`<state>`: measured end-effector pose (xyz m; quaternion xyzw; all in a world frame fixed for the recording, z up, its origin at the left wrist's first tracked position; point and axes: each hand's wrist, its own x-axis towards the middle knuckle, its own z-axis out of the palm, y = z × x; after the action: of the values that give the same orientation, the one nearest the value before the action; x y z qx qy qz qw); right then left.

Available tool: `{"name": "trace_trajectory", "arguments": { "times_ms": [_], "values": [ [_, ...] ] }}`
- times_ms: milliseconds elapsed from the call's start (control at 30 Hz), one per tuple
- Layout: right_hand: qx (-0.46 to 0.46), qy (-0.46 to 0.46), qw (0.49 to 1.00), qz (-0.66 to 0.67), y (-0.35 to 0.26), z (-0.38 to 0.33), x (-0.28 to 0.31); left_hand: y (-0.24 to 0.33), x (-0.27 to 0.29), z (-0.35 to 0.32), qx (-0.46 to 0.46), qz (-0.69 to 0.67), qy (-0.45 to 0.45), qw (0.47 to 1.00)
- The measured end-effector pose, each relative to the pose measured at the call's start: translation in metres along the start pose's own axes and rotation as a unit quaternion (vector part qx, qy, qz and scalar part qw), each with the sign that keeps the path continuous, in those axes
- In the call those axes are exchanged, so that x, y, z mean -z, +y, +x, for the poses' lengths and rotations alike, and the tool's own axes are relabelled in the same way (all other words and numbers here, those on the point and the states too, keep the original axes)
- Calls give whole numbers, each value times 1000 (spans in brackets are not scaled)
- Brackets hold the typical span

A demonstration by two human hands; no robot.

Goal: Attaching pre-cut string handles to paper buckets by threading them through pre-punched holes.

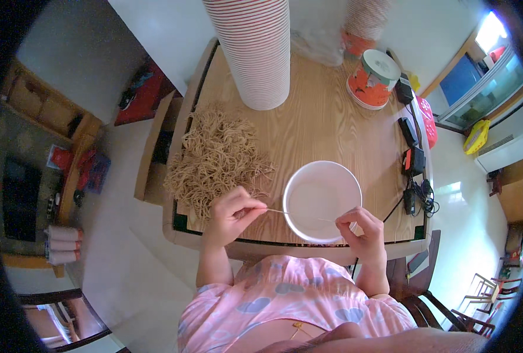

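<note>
My left hand point(233, 213) is closed in a pinch on a thin pale cord point(276, 210), which points toward the white round tub point(318, 176). On the tub's right side, my right hand point(364, 231) also pinches a thin strand point(326, 220) over the rim. Against the white inside I cannot tell whether both hands hold one and the same cord. The tub stands upright near the table's front edge, its mouth up. A large tangled pile of tan cords point(217, 156) lies beyond my left hand.
On the wooden table point(314, 112) rise a tall stack of white tubs point(255, 59) and, at the back, another stack point(366, 23). An orange and white lidded tub point(372, 82) stands at right. Black adapters and cables point(414, 162) line the right edge; a cardboard box point(155, 153) sits left.
</note>
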<state>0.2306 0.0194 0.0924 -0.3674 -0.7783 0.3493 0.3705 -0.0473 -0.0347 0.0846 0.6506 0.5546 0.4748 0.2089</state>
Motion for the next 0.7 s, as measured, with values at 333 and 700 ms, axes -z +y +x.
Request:
{"name": "trace_trajectory", "arguments": {
  "times_ms": [333,700],
  "values": [
    [94,-82,990,-63,-7,7,-25,50,-72,1,-10,-71,-135,988],
    [-2,-16,999,-36,-4,5,-8,29,-103,-3,122,-230,-56,964]
  ]
}}
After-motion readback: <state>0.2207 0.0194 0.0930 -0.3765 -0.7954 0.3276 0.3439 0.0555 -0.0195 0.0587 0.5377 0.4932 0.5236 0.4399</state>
